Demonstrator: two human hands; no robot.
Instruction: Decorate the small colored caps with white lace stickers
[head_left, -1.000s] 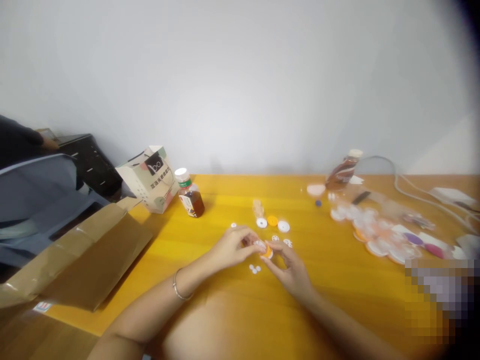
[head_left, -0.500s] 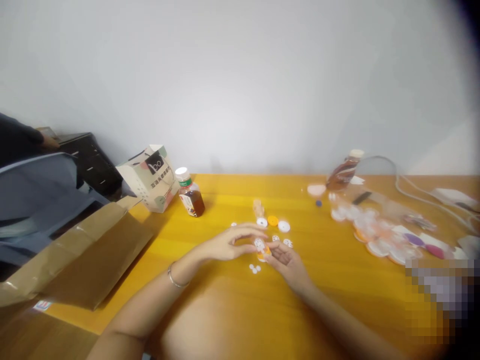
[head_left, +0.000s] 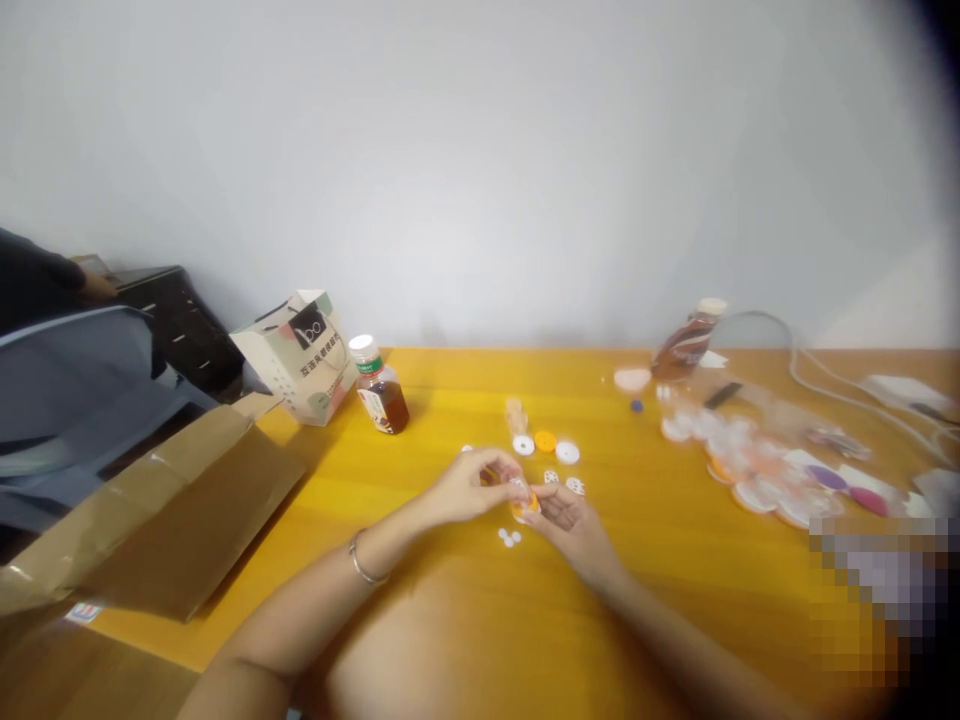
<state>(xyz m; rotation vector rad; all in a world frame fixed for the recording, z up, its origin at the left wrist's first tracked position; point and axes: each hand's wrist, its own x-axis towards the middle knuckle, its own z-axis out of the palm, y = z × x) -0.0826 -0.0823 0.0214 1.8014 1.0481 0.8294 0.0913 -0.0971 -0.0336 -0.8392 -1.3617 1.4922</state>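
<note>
Between the fingertips of my right hand (head_left: 576, 530) is a small orange disc (head_left: 526, 507) with white on it. My left hand (head_left: 480, 488), a bracelet on its wrist, has its thumb and fingertips closed at a white perforated piece (head_left: 517, 485) on top of the disc. The fingers partly hide both pieces. Small white dots (head_left: 509, 537) lie just below the hands. Two white cut-out pieces (head_left: 574, 486) lie behind my right hand. Farther back are a white disc with a hole (head_left: 523, 445), an orange disc (head_left: 545, 441) and another white disc (head_left: 568, 453).
A drink bottle (head_left: 379, 385) and a paper gift bag (head_left: 296, 360) stand at the left, behind a large brown bag (head_left: 187, 520). To the right lie blurred round packets (head_left: 750, 460), a cable (head_left: 802, 370) and a tilted bottle (head_left: 688, 340). A person's dark sleeve (head_left: 34, 270) shows far left.
My left hand has moved slightly right and its fingers have closed in on the white piece on the disc. My right hand stays nearly in place with the disc.
</note>
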